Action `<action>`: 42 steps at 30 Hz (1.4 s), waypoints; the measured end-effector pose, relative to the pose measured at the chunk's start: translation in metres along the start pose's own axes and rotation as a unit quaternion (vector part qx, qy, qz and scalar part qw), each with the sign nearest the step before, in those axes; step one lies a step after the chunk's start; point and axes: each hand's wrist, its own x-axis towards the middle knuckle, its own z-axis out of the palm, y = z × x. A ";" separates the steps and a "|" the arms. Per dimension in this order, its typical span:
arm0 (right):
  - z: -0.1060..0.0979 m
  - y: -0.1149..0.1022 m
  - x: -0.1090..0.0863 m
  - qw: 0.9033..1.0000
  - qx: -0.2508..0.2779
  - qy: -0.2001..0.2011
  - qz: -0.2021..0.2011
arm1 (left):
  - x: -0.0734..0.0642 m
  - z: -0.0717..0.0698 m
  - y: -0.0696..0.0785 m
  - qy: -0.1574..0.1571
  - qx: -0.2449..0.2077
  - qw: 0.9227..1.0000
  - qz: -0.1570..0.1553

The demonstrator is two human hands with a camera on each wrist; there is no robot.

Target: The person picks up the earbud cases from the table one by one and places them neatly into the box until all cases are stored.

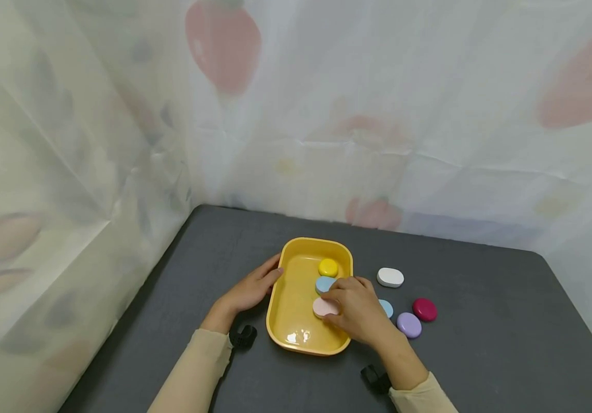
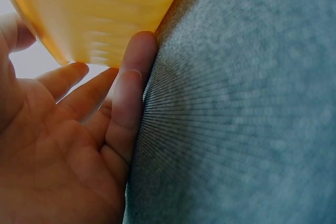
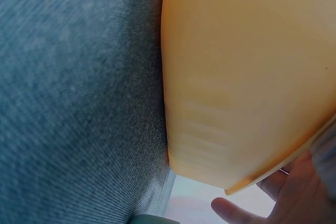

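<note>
A yellow rectangular tray (image 1: 291,321) with rounded corners stands on the table. My left hand (image 1: 252,289) holds its left side, thumb over the rim and fingers along the outer wall; the left wrist view shows the fingertips (image 2: 140,48) against that wall. My right hand (image 1: 360,310) reaches over the right rim and pinches a pale pink rounded disc (image 1: 323,308) inside the tray, its right part hidden by the fingers. Just behind it lies a light blue piece (image 1: 324,284), partly covered by the hand. Farther back in the tray is a bright yellow disc (image 1: 328,267).
Right of the tray lie a white oval piece (image 1: 390,277), a second light blue piece (image 1: 387,308) partly behind my right hand, a crimson disc (image 1: 424,310) and a purple disc (image 1: 409,325). A printed curtain (image 1: 296,172) hangs along the dark grey table's (image 1: 492,321) back and left edges.
</note>
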 end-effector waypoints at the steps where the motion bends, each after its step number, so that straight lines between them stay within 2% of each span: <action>1: 0.000 0.000 0.000 1.000 0.002 -0.001 0.002 | 0.000 0.000 0.000 0.001 0.002 1.000 -0.001; 20: -0.003 -0.003 0.004 0.999 0.018 -0.015 0.028 | 0.002 -0.003 0.002 0.006 0.014 1.000 0.000; 32: -0.003 -0.002 0.002 1.000 0.013 -0.015 0.017 | -0.001 -0.002 -0.002 0.001 0.009 1.000 0.007; 42: -0.003 0.002 -0.002 1.000 0.011 0.000 -0.011 | -0.002 -0.001 -0.002 0.001 0.013 1.000 0.004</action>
